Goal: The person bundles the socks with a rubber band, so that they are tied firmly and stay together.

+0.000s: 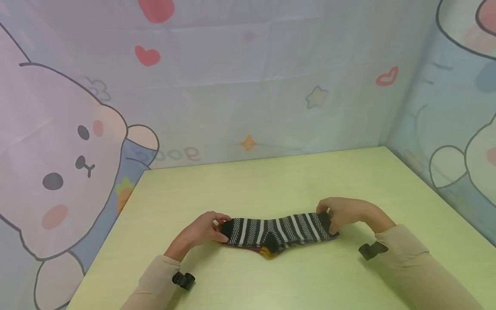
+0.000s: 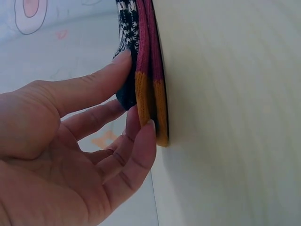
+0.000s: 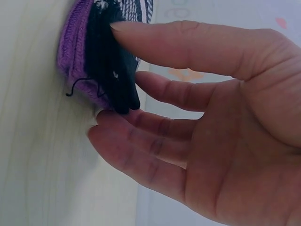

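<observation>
A black sock with white stripes and zigzags (image 1: 298,228) lies flat across the table, stacked over a pinkish-purple sock with yellow heel and toe (image 1: 267,253). At the left end, my left hand (image 1: 201,230) holds the toe, thumb on the black knit and fingertips around the tip. The layered yellow toe edges (image 2: 160,106) show beside those fingers in the left wrist view. My right hand (image 1: 345,213) grips the cuff end, its thumb over the black cuff (image 3: 106,56) and fingertips at the edge. Purple cuff layers (image 3: 75,44) with a loose dark thread show underneath.
The pale yellow-green table (image 1: 240,284) extends around the socks. A cartoon-printed cloth backdrop (image 1: 232,86) stands behind it and along both sides. A small black wrist device (image 1: 184,280) sits on the left sleeve, another black device (image 1: 373,250) on the right.
</observation>
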A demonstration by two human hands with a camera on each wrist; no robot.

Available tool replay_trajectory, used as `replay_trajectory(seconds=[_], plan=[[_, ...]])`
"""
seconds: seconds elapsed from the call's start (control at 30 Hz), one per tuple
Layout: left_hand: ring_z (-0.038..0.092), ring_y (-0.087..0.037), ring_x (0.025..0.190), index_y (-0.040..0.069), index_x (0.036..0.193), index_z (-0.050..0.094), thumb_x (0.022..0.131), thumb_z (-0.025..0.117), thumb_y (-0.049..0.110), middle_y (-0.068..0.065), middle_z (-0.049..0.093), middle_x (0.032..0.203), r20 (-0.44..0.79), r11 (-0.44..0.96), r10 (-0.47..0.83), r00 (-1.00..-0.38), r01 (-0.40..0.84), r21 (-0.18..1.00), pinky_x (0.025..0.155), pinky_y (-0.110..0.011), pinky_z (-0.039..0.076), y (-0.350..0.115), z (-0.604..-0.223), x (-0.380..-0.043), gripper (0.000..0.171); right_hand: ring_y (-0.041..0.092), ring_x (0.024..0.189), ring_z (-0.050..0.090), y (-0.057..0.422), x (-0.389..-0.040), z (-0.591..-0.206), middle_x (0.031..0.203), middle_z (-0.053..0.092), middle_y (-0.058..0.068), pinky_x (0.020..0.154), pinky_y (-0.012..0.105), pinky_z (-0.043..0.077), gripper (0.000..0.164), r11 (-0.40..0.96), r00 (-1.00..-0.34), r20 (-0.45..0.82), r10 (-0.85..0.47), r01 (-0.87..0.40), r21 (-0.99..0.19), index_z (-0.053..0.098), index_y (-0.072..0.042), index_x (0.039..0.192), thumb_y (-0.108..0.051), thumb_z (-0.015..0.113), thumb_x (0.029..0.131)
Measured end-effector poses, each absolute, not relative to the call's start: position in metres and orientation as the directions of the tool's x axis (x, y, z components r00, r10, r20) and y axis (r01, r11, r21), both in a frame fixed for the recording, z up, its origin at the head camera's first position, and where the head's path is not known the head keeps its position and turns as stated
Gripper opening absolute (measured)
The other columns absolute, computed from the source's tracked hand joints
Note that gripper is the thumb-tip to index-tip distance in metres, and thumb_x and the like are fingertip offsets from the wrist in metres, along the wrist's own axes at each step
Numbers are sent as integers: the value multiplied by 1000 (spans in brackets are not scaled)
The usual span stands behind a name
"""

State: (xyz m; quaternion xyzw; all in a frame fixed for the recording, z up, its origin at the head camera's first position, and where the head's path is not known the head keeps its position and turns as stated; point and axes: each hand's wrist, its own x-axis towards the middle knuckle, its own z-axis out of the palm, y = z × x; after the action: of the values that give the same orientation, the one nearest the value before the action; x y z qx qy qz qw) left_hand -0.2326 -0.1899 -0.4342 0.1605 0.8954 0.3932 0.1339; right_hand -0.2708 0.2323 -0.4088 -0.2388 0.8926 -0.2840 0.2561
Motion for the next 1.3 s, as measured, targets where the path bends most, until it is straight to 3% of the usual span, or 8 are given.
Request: replay_trajectory(seconds=[0.17,0.9,1.3], plan=[[56,-20,79,-1,128,64,77,83,-3,-15,58,111,-113,647,391,-914,185,740,67,-31,48,-189,-435,-234,54,37,116,56,233,-269,-407,135,52,20,84,42,52,62,727,-746,-326,-580,-294,-620,54,1,130,3,82,74],[56,-19,78,-3,126,64,75,83,-5,-15,57,110,-119,639,389,-914,175,749,68,-32,48,-188,-437,-234,55,33,111,59,232,-268,-408,129,56,17,82,40,52,60,729,-745,-302,-595,-342,-593,55,1,128,2,82,74],[57,-20,84,-3,127,62,77,83,-1,-16,57,113,-124,655,404,-906,192,731,72,-34,49,-188,-434,-232,54,37,116,55,233,-268,-407,136,52,19,85,42,52,59,735,-745,-304,-594,-348,-582,56,-1,129,-1,82,76]])
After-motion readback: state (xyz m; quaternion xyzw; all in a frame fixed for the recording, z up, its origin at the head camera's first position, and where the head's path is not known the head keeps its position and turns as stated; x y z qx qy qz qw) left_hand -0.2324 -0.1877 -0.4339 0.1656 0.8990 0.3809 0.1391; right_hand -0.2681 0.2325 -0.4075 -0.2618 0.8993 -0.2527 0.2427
